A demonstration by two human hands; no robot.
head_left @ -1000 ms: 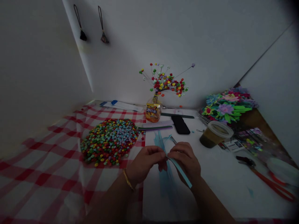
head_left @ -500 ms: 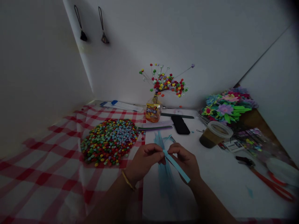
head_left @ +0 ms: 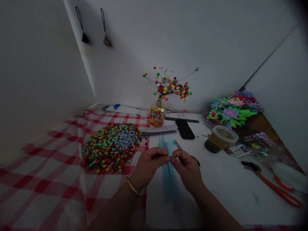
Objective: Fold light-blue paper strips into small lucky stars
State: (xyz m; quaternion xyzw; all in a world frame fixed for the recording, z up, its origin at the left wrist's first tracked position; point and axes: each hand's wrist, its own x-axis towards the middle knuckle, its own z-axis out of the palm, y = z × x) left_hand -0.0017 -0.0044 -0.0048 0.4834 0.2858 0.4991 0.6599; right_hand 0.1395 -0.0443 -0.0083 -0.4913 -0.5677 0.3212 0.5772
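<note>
One pale-blue strip (head_left: 170, 146) is being held on the near side of the bottle (head_left: 157, 117), its long axis pointing away toward that bottle's right, while the left hand (head_left: 149, 165) and the right hand (head_left: 189, 168) are both pinching its near end, neither looking closer.

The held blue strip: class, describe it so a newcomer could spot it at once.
Right of the red-and-white checked cloth is a white work surface. Over it, the left hand and right hand meet at one light blue strip. It alone is held, standing up from the fingers; the other blue strips lie below.
</note>
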